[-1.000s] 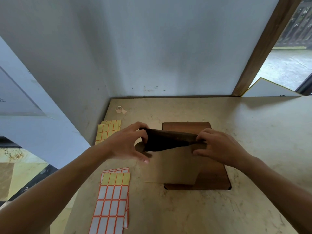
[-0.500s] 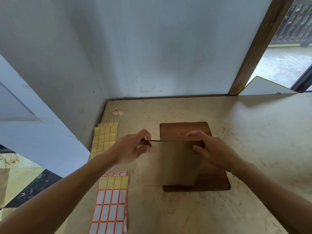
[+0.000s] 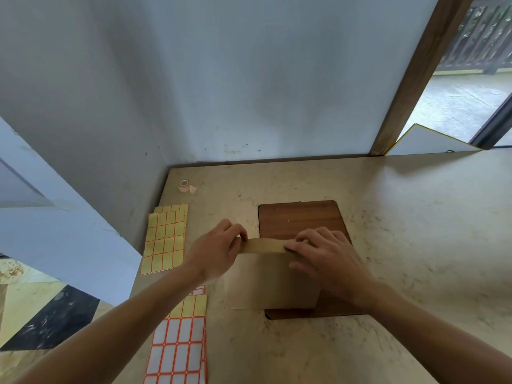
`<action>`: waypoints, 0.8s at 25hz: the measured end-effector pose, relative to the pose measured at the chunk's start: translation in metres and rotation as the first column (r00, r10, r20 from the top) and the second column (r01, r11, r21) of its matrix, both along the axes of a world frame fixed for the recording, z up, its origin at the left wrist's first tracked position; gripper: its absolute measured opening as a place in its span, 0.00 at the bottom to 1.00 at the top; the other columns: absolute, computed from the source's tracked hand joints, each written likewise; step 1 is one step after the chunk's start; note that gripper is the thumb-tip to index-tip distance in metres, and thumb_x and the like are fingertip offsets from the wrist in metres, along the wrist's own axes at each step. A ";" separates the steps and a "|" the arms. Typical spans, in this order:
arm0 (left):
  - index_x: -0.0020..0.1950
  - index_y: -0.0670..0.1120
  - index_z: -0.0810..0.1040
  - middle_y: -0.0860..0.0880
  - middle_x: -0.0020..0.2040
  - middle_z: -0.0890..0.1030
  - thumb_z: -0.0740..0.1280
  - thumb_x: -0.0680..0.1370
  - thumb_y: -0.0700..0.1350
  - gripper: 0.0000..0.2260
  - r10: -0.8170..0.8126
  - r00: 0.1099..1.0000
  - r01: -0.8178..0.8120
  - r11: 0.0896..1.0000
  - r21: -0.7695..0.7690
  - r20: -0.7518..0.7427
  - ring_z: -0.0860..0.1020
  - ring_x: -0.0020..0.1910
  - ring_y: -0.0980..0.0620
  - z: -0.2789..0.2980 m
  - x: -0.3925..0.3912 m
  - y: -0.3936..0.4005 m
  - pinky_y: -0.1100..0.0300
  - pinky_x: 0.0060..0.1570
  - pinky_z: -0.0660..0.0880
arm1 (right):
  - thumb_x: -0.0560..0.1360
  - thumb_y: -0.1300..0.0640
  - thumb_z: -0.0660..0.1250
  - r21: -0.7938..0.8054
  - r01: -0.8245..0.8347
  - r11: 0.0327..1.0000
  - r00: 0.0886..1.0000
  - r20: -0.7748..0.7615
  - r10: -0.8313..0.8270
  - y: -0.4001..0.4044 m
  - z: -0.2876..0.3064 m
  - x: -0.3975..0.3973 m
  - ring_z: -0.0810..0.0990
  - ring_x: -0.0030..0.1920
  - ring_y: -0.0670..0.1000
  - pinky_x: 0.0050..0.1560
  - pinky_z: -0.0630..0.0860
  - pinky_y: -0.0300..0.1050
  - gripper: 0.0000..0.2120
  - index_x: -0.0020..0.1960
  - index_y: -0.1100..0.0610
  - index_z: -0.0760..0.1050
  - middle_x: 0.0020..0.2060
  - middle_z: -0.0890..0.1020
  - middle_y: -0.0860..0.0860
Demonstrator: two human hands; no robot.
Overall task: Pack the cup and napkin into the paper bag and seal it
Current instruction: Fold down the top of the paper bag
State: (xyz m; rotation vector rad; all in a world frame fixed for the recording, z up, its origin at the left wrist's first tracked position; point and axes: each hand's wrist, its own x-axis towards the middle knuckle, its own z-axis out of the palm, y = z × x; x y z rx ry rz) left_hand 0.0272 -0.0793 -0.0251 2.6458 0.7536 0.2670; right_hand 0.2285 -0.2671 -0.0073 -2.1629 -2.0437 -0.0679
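Note:
A brown paper bag (image 3: 273, 284) lies flat on the table, partly over a dark wooden board (image 3: 300, 218). Its top edge is folded over into a narrow flap (image 3: 266, 246). My left hand (image 3: 216, 252) pinches the flap's left end between thumb and fingers. My right hand (image 3: 325, 254) presses fingers down on the flap's right end and covers that corner of the bag. No cup or napkin shows; what is inside the bag is hidden.
Yellow label sheets (image 3: 164, 241) lie left of the bag near the wall. More label sheets (image 3: 181, 342), white and yellow with orange borders, lie at the table's near left edge. A small tape roll (image 3: 184, 185) sits in the back left corner by the grey wall.
One second ago both hands held the bag's mouth open. They then pressed it shut, and now the top edge is folded down into a flap under my fingers.

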 end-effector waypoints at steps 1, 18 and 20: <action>0.54 0.52 0.75 0.54 0.50 0.73 0.55 0.83 0.49 0.09 0.007 1.000 -0.007 1.000 0.003 -0.025 0.74 0.42 0.56 -0.001 0.001 -0.001 0.57 0.42 0.78 | 0.78 0.42 0.55 -0.028 0.001 1.000 1.000 -0.011 -0.001 0.003 -0.001 -0.003 0.74 0.58 0.48 0.59 0.71 0.50 0.19 0.66 0.43 0.70 0.60 0.76 0.44; 0.52 0.47 0.79 0.50 0.45 0.79 0.60 0.82 0.52 0.12 -0.310 0.950 0.301 0.934 0.191 0.019 0.74 0.41 0.52 -0.003 0.013 -0.018 0.58 0.40 0.69 | 0.78 0.49 0.62 -0.044 0.012 0.999 0.976 -0.217 -0.021 0.011 -0.005 0.008 0.76 0.46 0.44 0.42 0.77 0.44 0.10 0.55 0.46 0.79 0.49 0.82 0.42; 0.50 0.46 0.80 0.50 0.42 0.79 0.64 0.81 0.49 0.09 -0.279 0.959 0.268 0.949 0.165 0.048 0.73 0.39 0.54 -0.005 -0.006 -0.006 0.61 0.37 0.68 | 0.77 0.49 0.64 -0.039 0.038 0.999 0.966 -0.254 -0.046 0.006 -0.007 0.014 0.77 0.46 0.43 0.45 0.77 0.43 0.10 0.55 0.46 0.80 0.48 0.83 0.42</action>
